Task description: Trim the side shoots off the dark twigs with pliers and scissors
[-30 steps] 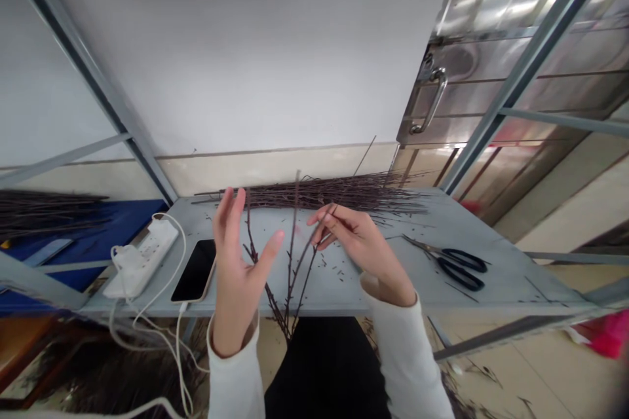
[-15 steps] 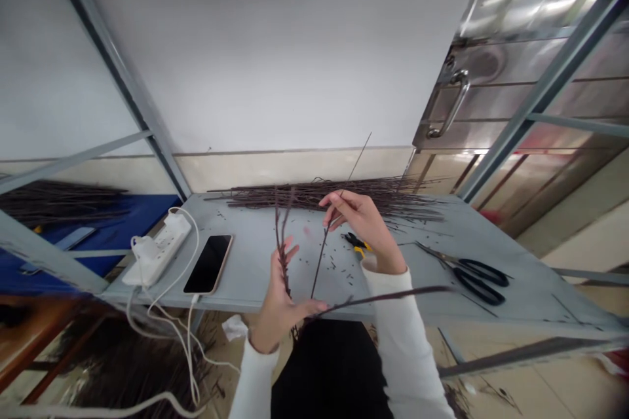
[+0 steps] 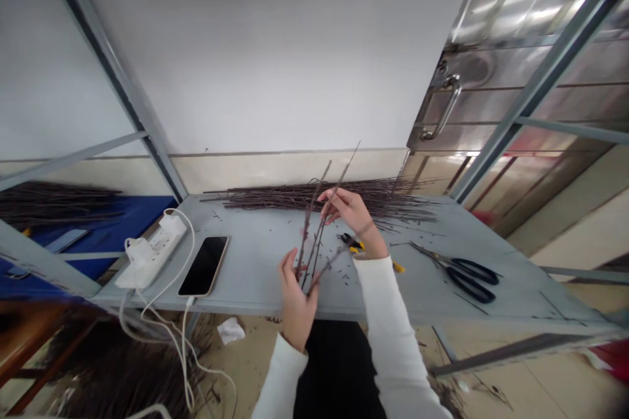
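Observation:
Several thin dark brown twigs (image 3: 305, 236) rise from my left hand (image 3: 297, 298), whose fingers and thumb are curled round their lower ends above the table's front edge. My right hand (image 3: 346, 209) pinches a long thin twig (image 3: 352, 156) between thumb and fingers; its lower part slants down toward my left hand. Another twig leans to the right, in front of my right wrist, and is blurred. Behind my hands, a long pile of similar twigs (image 3: 255, 198) lies along the back of the grey table (image 3: 255, 262).
Yellow-and-black pliers (image 3: 354, 245) lie by my right wrist, with black-handled scissors (image 3: 466, 275) farther right. On the left are a phone (image 3: 204, 266) and a white power strip (image 3: 160, 245) with cables. Metal posts frame the table; more twigs (image 3: 54, 203) rest on a blue surface.
The twigs in my left hand have swung upright and closer together, beside the twig in my right hand. My left hand has moved slightly right, and the view has shifted a little.

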A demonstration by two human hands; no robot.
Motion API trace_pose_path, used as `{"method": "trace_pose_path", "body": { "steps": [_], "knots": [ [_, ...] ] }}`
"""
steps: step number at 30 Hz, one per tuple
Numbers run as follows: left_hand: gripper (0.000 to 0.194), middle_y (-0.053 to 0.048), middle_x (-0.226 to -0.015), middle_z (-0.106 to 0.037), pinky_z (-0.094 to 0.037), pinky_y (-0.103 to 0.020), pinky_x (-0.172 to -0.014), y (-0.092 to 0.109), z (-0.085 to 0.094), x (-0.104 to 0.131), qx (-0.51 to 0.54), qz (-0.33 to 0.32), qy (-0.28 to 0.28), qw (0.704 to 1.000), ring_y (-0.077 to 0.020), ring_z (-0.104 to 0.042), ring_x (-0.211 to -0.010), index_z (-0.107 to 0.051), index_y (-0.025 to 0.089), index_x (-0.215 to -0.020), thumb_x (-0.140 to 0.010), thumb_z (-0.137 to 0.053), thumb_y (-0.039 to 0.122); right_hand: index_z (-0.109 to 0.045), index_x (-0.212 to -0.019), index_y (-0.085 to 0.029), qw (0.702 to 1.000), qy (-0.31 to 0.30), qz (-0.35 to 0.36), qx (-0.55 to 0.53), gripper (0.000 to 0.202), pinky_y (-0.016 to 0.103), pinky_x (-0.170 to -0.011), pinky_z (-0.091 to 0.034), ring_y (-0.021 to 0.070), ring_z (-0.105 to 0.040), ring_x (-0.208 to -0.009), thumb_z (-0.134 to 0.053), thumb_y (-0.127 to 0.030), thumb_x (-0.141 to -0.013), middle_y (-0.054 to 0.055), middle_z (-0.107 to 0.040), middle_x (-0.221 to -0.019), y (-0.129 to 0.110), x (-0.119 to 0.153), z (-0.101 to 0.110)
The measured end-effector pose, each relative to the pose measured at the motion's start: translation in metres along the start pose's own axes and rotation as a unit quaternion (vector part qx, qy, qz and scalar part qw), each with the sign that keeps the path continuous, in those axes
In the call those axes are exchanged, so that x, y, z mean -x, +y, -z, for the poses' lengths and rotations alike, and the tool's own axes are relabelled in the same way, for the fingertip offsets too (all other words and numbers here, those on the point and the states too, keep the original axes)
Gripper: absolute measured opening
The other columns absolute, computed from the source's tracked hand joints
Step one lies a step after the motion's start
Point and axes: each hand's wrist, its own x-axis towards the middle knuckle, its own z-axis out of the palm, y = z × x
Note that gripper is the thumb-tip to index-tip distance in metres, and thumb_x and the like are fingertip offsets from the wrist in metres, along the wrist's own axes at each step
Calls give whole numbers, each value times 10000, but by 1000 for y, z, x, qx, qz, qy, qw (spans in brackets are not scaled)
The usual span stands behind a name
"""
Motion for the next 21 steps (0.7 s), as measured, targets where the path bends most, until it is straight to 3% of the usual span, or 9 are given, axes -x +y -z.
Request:
{"method": "trace_pose_path", "body": {
  "steps": [4,8,13,21],
  "knots": [
    [352,-65,-886,-656,-495,-275,-615,-3,4,-33,47,95,-122,987,-144,-601,-615,-563,178,-1027,-826,-529,464,-618,-807,-179,999,28,-2,-16,390,230,-438,-504,131,-602,-493,-568,-565,-774,-6,-602,-562,7,7,6],
    [425,4,-600,-644,-377,-217,-367,-4,6,-48,90,126,-208,966,-76,-430,-328,-587,156,-888,-758,-564,561,-615,-815,-194,996,67,-10,-54,376,230,-429,-491,122,-582,-491,-574,-565,-768,-17,-591,-585,16,18,12],
    [462,27,-526,-604,-249,-178,-296,8,14,-52,133,147,-227,954,-38,-348,-266,-544,152,-842,-766,-517,607,-584,-761,-210,986,105,-37,-124,364,227,-436,-480,114,-571,-493,-595,-574,-747,-34,-570,-586,23,32,15],
    [481,53,-476,-579,-139,-172,-280,27,35,-46,176,197,-268,927,-19,-293,-231,-568,138,-955,-706,-645,543,-542,-705,-195,972,131,-85,-178,362,231,-453,-474,107,-555,-467,-661,-537,-704,-35,-553,-576,33,55,-1]
  ]
}}
